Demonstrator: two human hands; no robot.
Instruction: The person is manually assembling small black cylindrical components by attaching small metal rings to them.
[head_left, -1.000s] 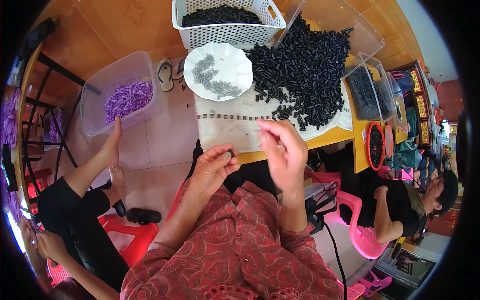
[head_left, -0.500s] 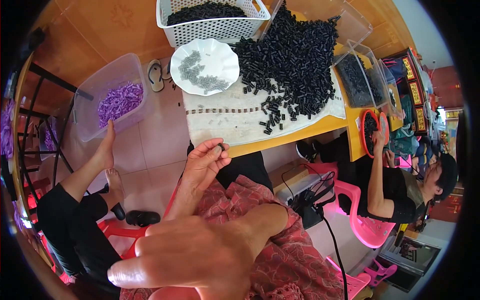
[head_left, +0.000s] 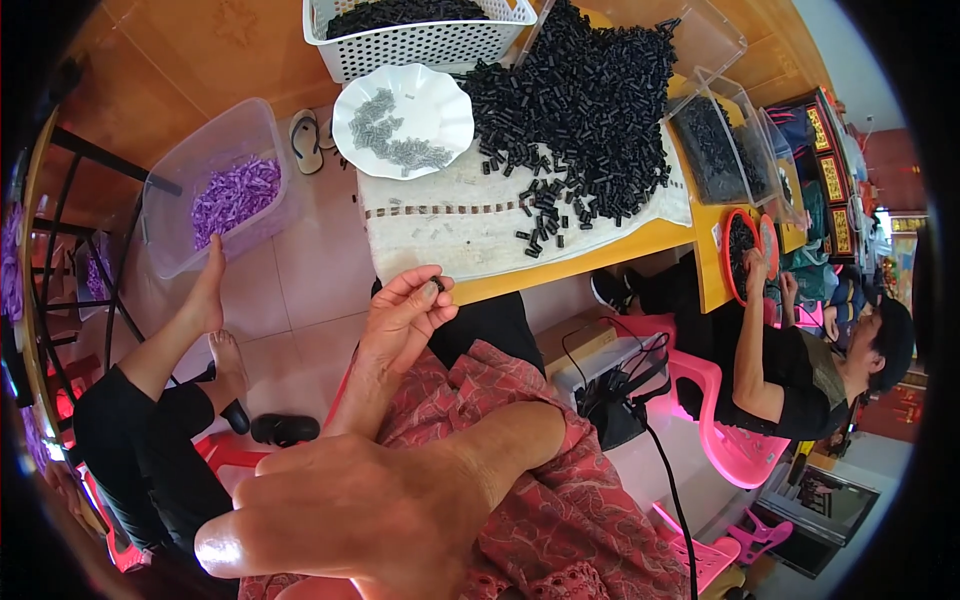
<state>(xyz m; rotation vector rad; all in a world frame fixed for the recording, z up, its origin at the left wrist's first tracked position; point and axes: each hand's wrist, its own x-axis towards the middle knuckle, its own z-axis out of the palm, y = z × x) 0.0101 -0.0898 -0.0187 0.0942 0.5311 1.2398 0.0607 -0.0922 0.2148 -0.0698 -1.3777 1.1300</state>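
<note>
Short of the plate [head_left: 437, 112], my left hand [head_left: 402, 312] pinches a black piece [head_left: 438, 285], best held steady; my right hand [head_left: 335, 510], I can't tell.

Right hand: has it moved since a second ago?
Yes: judged against the table, the right hand has swung back from its edge, toward the body and left.

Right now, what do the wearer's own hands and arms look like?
The left hand and right hand are ungloved, with no jewellery showing. The right forearm is bare too, up to a red sleeve with a lighter swirling pattern, matching the shirt. The left sleeve is hidden.
</note>
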